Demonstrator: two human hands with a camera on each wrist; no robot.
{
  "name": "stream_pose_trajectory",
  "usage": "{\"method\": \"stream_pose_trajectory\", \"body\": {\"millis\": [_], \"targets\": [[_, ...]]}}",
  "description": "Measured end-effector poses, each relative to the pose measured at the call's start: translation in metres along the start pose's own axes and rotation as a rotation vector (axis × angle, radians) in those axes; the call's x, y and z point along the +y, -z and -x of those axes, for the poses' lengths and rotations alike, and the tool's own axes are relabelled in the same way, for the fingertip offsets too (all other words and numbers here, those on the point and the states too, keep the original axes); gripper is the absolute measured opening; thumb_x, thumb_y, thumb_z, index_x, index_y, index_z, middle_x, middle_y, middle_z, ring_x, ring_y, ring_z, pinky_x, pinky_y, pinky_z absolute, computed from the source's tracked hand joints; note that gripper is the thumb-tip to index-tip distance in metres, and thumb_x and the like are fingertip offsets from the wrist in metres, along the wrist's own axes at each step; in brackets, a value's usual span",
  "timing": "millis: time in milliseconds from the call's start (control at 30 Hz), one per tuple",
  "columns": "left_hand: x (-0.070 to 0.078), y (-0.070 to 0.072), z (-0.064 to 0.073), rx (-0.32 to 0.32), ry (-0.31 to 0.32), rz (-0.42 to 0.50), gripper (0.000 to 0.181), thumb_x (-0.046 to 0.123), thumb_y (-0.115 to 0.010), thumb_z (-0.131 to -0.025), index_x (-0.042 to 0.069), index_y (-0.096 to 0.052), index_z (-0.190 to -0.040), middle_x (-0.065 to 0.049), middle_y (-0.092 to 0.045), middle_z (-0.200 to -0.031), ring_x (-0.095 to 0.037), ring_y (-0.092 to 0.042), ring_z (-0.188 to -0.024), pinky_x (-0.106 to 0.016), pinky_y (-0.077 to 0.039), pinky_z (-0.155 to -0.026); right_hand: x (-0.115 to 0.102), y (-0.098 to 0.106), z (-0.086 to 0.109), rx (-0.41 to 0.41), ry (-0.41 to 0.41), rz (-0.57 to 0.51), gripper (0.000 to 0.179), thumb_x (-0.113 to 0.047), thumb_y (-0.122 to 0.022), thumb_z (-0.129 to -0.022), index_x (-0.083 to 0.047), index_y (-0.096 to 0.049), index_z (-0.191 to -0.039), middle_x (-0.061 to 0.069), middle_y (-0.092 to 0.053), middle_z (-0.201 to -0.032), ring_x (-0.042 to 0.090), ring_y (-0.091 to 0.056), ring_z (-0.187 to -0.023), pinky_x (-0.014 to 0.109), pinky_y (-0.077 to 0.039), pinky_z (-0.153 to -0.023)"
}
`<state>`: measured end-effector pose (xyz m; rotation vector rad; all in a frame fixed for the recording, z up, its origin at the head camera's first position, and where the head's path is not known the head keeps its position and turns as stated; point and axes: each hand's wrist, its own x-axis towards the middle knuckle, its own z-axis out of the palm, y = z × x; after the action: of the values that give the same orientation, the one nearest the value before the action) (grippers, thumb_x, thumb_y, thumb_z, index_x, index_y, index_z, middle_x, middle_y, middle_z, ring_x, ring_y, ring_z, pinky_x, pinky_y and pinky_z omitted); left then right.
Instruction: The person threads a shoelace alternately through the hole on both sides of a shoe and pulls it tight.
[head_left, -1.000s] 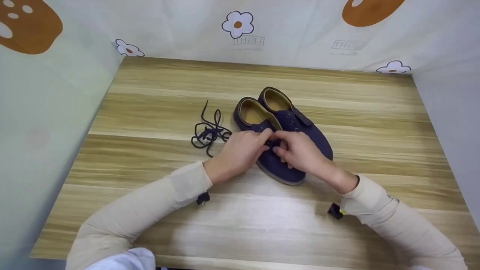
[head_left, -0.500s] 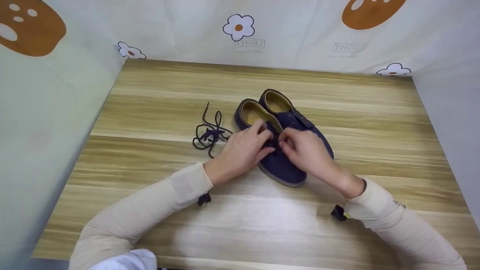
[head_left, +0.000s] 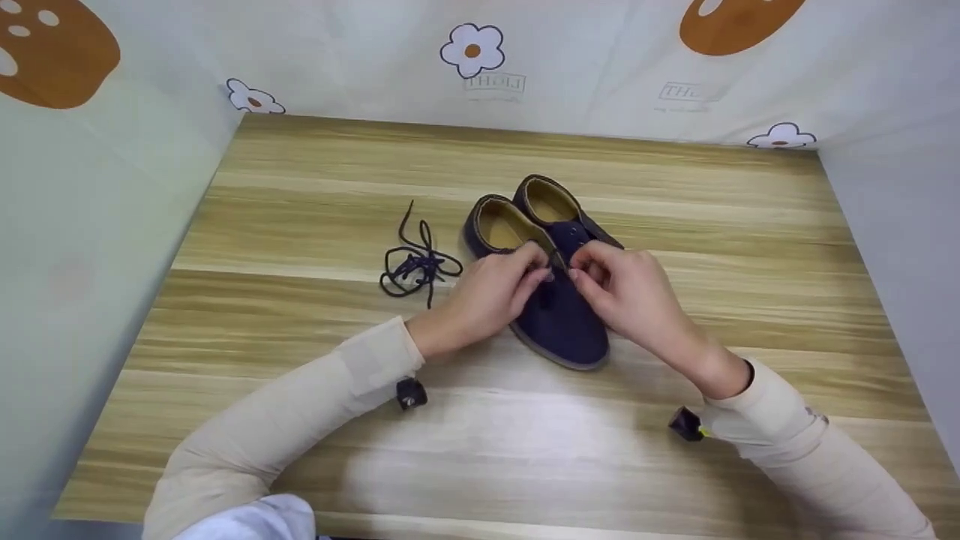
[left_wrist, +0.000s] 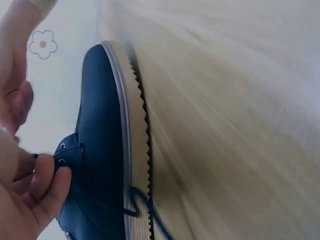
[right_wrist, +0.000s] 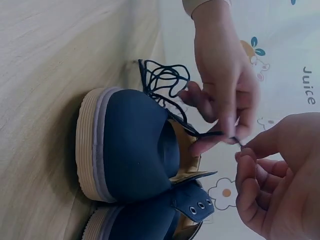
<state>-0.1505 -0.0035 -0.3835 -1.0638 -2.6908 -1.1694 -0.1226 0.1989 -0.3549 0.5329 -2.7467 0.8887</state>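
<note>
A dark blue shoe (head_left: 564, 330) stands on the wooden table, toe towards the person. Its pair (head_left: 541, 201) stands close along its right side, partly hidden by the right hand. The left hand (head_left: 487, 292) is over the near shoe's eyelets, pinching a dark shoelace (right_wrist: 210, 134) between thumb and fingers. Beyond those fingertips, the right hand (right_wrist: 275, 175) pinches the lace's tip between thumb and index finger. In the left wrist view, the left fingertips (left_wrist: 59, 187) are right at the eyelet flap (left_wrist: 67, 150). The rest of the lace lies in a loose tangle (head_left: 420, 266) left of the shoe.
The wood-grain table (head_left: 300, 195) is bordered by a pale curtain (head_left: 360, 60) with flower prints at the back and sides. Black wrist cameras (head_left: 411, 394) hang below both beige sleeves (head_left: 300, 412), close over the table.
The right hand has drawn back to the right, opening a small gap between the hands. The left fingers have closed in on the lace. The loose lace tangle has shifted slightly.
</note>
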Motion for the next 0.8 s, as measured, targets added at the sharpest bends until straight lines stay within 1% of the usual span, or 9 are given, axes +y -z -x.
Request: {"method": "stream_pose_trajectory", "body": {"millis": [100, 167, 200, 267, 333, 400, 467, 600, 800], "targets": [[0.009, 0.009, -0.002, 0.068, -0.005, 0.257, 0.014, 0.017, -0.049, -0.104, 0.005, -0.056, -0.107, -0.006, -0.071, -0.084, -0.014, -0.063, -0.065, -0.024, -0.053, -0.059, 0.001, -0.001, 0.000, -0.001, 0.000, -0.026, 0.006, -0.013, -0.067, -0.091, -0.007, -0.070, -0.091, 0.000, -0.061, -0.064, 0.008, -0.048, -0.054, 0.020, -0.038, -0.052], [0.019, 0.018, -0.003, 0.140, -0.064, 0.337, 0.014, 0.014, -0.050, -0.103, 0.002, -0.057, -0.104, -0.008, -0.068, -0.080, -0.013, -0.058, -0.060, -0.022, -0.049, -0.056, 0.000, 0.000, -0.001, 0.018, 0.006, -0.072, 0.007, -0.014, -0.067, -0.092, -0.007, -0.070, -0.091, 0.000, -0.061, -0.064, 0.008, -0.049, -0.053, 0.019, -0.038, -0.050], [0.025, 0.023, -0.004, 0.179, -0.108, 0.322, 0.015, 0.014, -0.052, -0.102, 0.002, -0.059, -0.102, -0.008, -0.067, -0.077, -0.012, -0.055, -0.060, -0.022, -0.048, -0.055, -0.001, 0.001, -0.001, 0.031, 0.011, -0.099, 0.007, -0.013, -0.067, -0.093, -0.007, -0.070, -0.092, 0.000, -0.061, -0.064, 0.007, -0.049, -0.053, 0.018, -0.038, -0.050], [0.033, 0.034, -0.006, 0.248, -0.193, 0.182, 0.016, 0.017, -0.055, -0.101, 0.003, -0.063, -0.099, -0.006, -0.066, -0.076, -0.011, -0.056, -0.064, -0.021, -0.046, -0.058, -0.002, 0.002, -0.002, 0.050, 0.032, -0.145, 0.008, -0.013, -0.067, -0.093, -0.006, -0.070, -0.092, -0.001, -0.061, -0.064, 0.006, -0.049, -0.052, 0.016, -0.038, -0.048], [0.036, 0.040, -0.007, 0.273, -0.226, -0.018, 0.017, 0.022, -0.058, -0.099, 0.008, -0.067, -0.099, -0.004, -0.067, -0.074, -0.011, -0.055, -0.063, -0.024, -0.046, -0.058, -0.001, 0.002, -0.003, 0.049, 0.054, -0.163, 0.008, -0.014, -0.067, -0.093, -0.006, -0.070, -0.092, -0.001, -0.062, -0.064, 0.005, -0.049, -0.051, 0.015, -0.038, -0.048], [0.033, 0.043, -0.008, 0.214, -0.217, -0.208, 0.022, 0.033, -0.060, -0.098, 0.013, -0.070, -0.102, -0.001, -0.066, -0.071, -0.013, -0.055, -0.060, -0.028, -0.047, -0.057, 0.000, -0.001, -0.003, 0.028, 0.068, -0.155, 0.008, -0.014, -0.068, -0.093, -0.006, -0.070, -0.092, -0.001, -0.062, -0.065, 0.004, -0.049, -0.053, 0.016, -0.039, -0.049], [0.027, 0.041, -0.007, 0.106, -0.182, -0.340, 0.027, 0.040, -0.060, -0.097, 0.017, -0.072, -0.105, -0.001, -0.068, -0.070, -0.015, -0.056, -0.058, -0.032, -0.048, -0.056, 0.002, -0.004, -0.003, -0.006, 0.075, -0.141, 0.008, -0.014, -0.068, -0.093, -0.007, -0.070, -0.092, -0.001, -0.063, -0.066, 0.003, -0.049, -0.054, 0.017, -0.041, -0.050], [0.014, 0.031, -0.006, -0.040, -0.142, -0.419, 0.026, 0.040, -0.060, -0.097, 0.020, -0.075, -0.104, 0.000, -0.075, -0.079, -0.020, -0.065, -0.063, -0.038, -0.054, -0.058, 0.007, -0.012, -0.002, -0.064, 0.079, -0.126, 0.008, -0.016, -0.069, -0.093, -0.008, -0.071, -0.091, -0.001, -0.065, -0.069, 0.004, -0.051, -0.054, 0.019, -0.044, -0.051], [0.001, 0.018, -0.008, -0.019, -0.117, -0.414, 0.015, 0.027, -0.064, -0.094, 0.018, -0.077, -0.096, 0.000, -0.076, -0.079, -0.020, -0.069, -0.064, -0.040, -0.056, -0.058, 0.019, -0.020, -0.004, -0.031, 0.021, -0.038, 0.013, -0.019, -0.073, -0.090, -0.008, -0.069, -0.096, 0.000, -0.064, -0.067, 0.008, -0.052, -0.056, 0.021, -0.042, -0.054]]}}
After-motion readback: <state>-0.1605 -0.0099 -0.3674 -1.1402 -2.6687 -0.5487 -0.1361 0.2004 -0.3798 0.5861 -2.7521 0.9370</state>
